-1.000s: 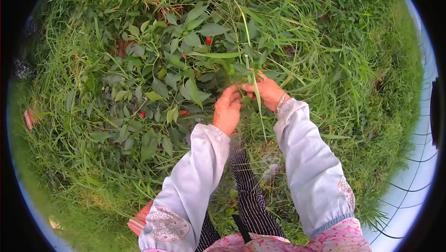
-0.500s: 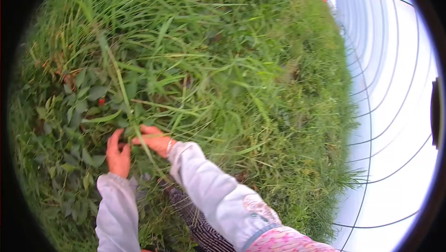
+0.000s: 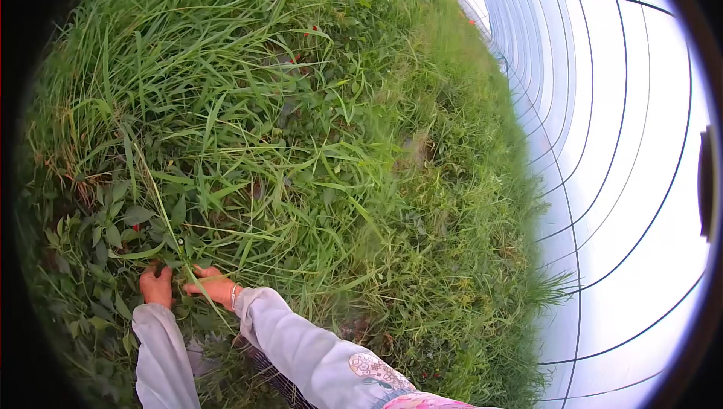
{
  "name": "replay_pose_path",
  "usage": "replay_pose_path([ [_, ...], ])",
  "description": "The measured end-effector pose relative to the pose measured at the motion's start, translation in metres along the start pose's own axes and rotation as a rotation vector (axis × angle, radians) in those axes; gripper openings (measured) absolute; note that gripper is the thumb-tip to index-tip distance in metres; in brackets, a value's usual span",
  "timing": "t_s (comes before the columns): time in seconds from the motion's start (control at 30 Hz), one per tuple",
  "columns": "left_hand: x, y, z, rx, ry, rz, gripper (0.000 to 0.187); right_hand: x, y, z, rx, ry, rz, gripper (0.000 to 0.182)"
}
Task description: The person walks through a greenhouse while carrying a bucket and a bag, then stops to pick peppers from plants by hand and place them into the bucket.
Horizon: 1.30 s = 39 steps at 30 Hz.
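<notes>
My left hand (image 3: pixel 156 288) reaches into dark green leaves at the lower left. Its fingers are curled, with their tips hidden by foliage, and I cannot make out what is in them. Close beside it on the right is my right hand (image 3: pixel 213 287), wearing a bracelet at the wrist. Its thumb and forefinger point left and are apart, with nothing visible between them. A long grass stalk (image 3: pixel 160 196) slants down across the front of the right hand. Just above the left hand, a small red fruit (image 3: pixel 135 227) shows among broad plant leaves (image 3: pixel 138 215).
Tall grass (image 3: pixel 188 40) and weeds cover the ground around the plants. More red spots (image 3: pixel 295 58) show farther up in the growth. Along the right runs a white plastic tunnel wall (image 3: pixel 602 183) with dark hoops. Patterned fabric (image 3: pixel 279 383) shows below my right sleeve.
The view has shifted, so plants and hands appear lower and farther left. My left fingers, spread from the thumb before, now look curled into the leaves. Both hands remain close together.
</notes>
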State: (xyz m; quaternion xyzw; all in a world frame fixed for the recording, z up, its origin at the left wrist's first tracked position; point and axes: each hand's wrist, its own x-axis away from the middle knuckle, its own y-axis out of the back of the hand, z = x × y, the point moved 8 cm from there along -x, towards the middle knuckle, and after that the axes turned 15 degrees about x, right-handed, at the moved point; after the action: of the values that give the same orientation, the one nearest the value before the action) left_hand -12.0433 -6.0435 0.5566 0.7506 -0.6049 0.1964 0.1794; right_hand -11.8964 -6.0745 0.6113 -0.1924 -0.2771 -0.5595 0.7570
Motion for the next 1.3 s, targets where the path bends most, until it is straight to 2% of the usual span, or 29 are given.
replay_pose_path([
  [0.03, -0.005, 0.002, 0.004, -0.051, -0.046, 0.008, 0.024, 0.001, 0.002, -0.002, 0.214, -0.097, -0.029, 0.024],
  [0.1, -0.011, 0.008, 0.011, -0.159, -0.137, 0.023, 0.020, -0.010, -0.007, -0.017, 0.053, -0.079, 0.024, 0.026],
  [0.2, -0.010, 0.016, 0.016, 0.074, -0.061, 0.027, 0.018, -0.016, -0.015, -0.028, -0.038, -0.071, 0.044, 0.030],
  [0.3, 0.006, 0.016, 0.001, 0.203, 0.262, 0.023, 0.018, -0.005, -0.018, -0.017, 0.028, -0.094, 0.096, 0.033],
  [0.4, 0.018, 0.021, -0.005, 0.237, 0.388, -0.013, 0.017, 0.009, -0.021, 0.005, 0.049, -0.049, 0.128, 0.033],
  [0.43, 0.024, 0.012, -0.013, 0.241, 0.446, 0.186, 0.016, -0.008, -0.018, -0.013, -0.056, 0.039, -0.005, 0.036],
  [0.47, 0.030, 0.004, -0.021, 0.254, 0.435, 0.281, 0.016, -0.015, -0.006, -0.025, 0.024, -0.006, -0.057, 0.039],
  [0.5, 0.038, 0.008, -0.024, 0.249, 0.439, 0.336, 0.016, -0.038, 0.000, -0.064, 0.030, -0.080, -0.104, 0.038],
  [0.53, 0.036, 0.016, -0.020, 0.302, 0.409, 0.276, 0.017, -0.003, 0.000, -0.013, 0.036, -0.125, -0.038, 0.034],
  [0.6, 0.030, 0.040, -0.025, 0.242, 0.272, 0.101, 0.018, -0.007, 0.002, -0.016, 0.087, -0.135, -0.039, 0.025],
  [0.67, 0.026, 0.062, -0.019, -0.119, 0.162, 0.138, 0.022, -0.005, 0.007, -0.002, 0.010, -0.068, -0.033, 0.020],
  [0.7, 0.028, 0.066, -0.013, -0.173, 0.228, 0.125, 0.019, -0.005, 0.014, -0.001, 0.048, -0.120, 0.011, 0.029],
  [0.73, 0.026, 0.065, 0.017, 0.038, 0.266, 0.206, 0.016, -0.009, 0.024, -0.005, 0.006, -0.140, -0.093, 0.039],
  [0.77, 0.031, 0.061, 0.028, 0.044, 0.247, 0.185, 0.018, -0.003, 0.031, 0.001, -0.028, -0.133, -0.238, 0.022],
  [0.87, 0.047, 0.056, 0.035, -0.187, 0.140, 0.263, 0.020, -0.010, 0.037, -0.007, -0.024, -0.142, -0.195, 0.031],
  [0.9, 0.043, 0.056, 0.041, -0.085, 0.326, 0.248, 0.022, -0.011, 0.035, -0.012, -0.037, -0.138, -0.175, 0.032],
  [1.0, 0.024, 0.078, 0.034, 0.145, 0.198, -0.041, 0.020, -0.003, 0.031, -0.003, -0.064, -0.129, -0.153, 0.036],
  [1.07, 0.014, 0.089, 0.038, 0.260, 0.226, -0.160, 0.020, -0.004, 0.031, -0.004, -0.066, -0.123, -0.173, 0.038],
  [1.1, 0.008, 0.089, 0.045, 0.048, 0.357, -0.104, 0.022, -0.005, 0.030, -0.004, -0.071, -0.118, -0.175, 0.038],
  [1.2, 0.015, 0.080, 0.051, 0.407, 0.271, -0.169, 0.027, -0.007, 0.028, -0.006, -0.097, -0.111, -0.158, 0.037],
  [1.23, 0.013, 0.074, 0.045, 0.486, 0.280, -0.095, 0.041, -0.008, 0.029, -0.008, -0.109, -0.112, -0.138, 0.037],
  [1.3, -0.035, 0.084, 0.094, 0.796, 0.203, -0.118, 0.044, -0.010, 0.030, -0.014, -0.110, -0.115, -0.152, 0.037],
])
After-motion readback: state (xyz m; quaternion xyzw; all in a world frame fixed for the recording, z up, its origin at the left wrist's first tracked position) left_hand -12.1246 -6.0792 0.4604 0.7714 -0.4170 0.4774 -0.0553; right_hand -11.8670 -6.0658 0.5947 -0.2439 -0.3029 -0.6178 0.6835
